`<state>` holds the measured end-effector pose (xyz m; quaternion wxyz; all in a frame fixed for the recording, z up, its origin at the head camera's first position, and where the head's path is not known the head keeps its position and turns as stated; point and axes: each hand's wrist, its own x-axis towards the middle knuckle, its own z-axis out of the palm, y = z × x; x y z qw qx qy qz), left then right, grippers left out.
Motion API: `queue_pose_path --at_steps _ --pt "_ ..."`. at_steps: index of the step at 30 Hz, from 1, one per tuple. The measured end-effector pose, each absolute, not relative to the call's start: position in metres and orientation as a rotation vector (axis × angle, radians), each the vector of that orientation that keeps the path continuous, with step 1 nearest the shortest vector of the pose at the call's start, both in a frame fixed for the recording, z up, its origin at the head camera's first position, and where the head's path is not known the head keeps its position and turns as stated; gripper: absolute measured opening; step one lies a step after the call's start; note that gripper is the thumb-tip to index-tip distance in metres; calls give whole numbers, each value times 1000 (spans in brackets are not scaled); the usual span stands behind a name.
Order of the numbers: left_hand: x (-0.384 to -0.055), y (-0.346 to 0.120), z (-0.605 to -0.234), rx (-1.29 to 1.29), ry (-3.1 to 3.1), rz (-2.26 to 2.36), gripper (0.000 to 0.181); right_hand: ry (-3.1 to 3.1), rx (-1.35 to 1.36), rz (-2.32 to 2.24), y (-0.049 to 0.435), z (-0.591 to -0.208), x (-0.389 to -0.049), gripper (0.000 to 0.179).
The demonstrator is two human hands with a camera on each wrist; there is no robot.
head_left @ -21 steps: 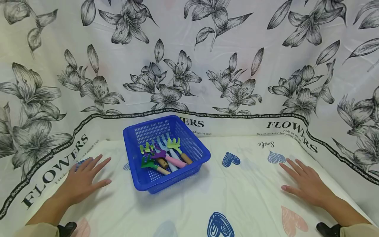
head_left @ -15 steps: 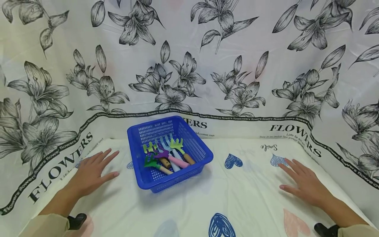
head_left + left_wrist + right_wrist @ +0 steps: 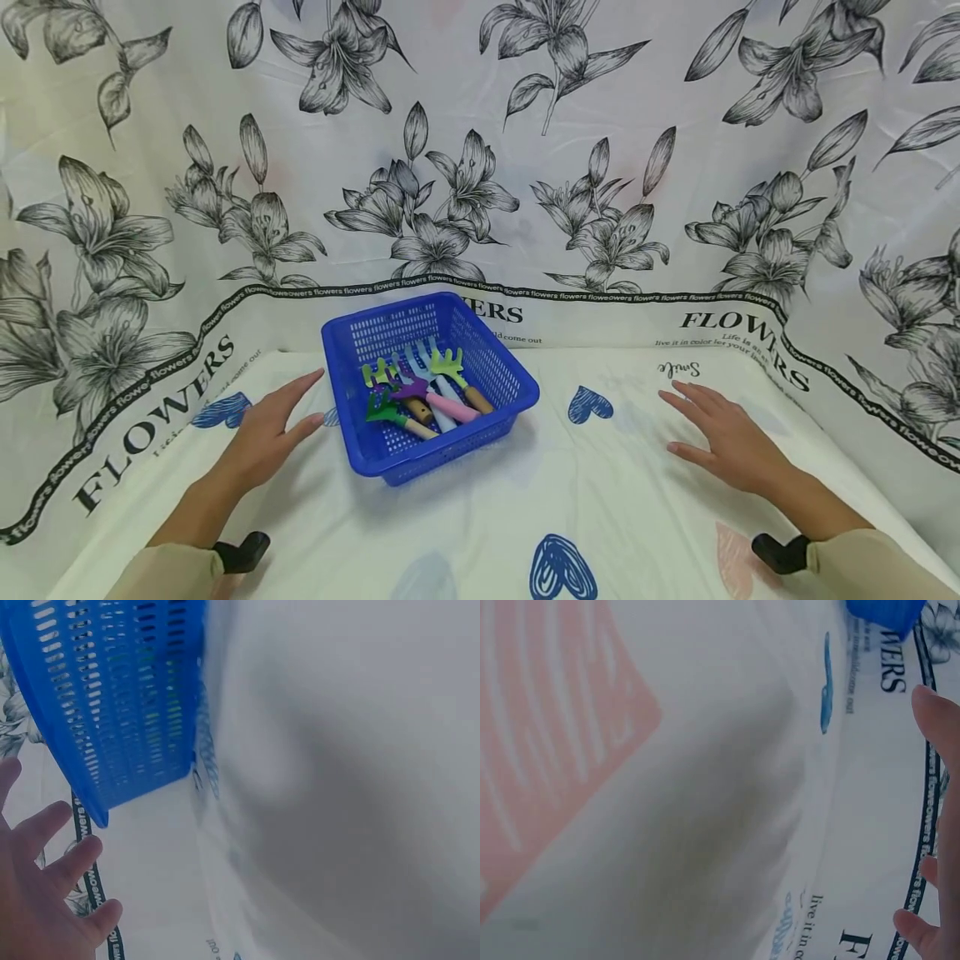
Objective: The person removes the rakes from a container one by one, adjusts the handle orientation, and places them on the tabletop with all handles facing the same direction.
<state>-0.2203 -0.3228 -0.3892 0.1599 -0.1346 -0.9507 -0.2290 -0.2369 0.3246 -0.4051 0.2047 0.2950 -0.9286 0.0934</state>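
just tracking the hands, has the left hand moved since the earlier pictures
Yes. In the head view, the left hand has moved rightward, closer to the blue basket, and now uncovers most of the leftmost blue heart.

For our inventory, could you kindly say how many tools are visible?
5 distinguishable, all in the basket: green one near left, purple one mid-heap, light blue one behind it, lime one at back left, and second lime one at right; overlap may hide more.

L sleeve (image 3: 168, 573) & R sleeve (image 3: 862, 567) plain beige; L wrist piece (image 3: 242, 553) blk, rounded, juts thumb side, R wrist piece (image 3: 780, 553) same; hands (image 3: 264, 433) bare.
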Motion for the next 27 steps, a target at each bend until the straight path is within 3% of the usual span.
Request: queue_pose_path --at_steps 27 --pt "-239 -285 -400 -104 -2512 -1267 65 -2561 914 460 218 -384 -271 70"
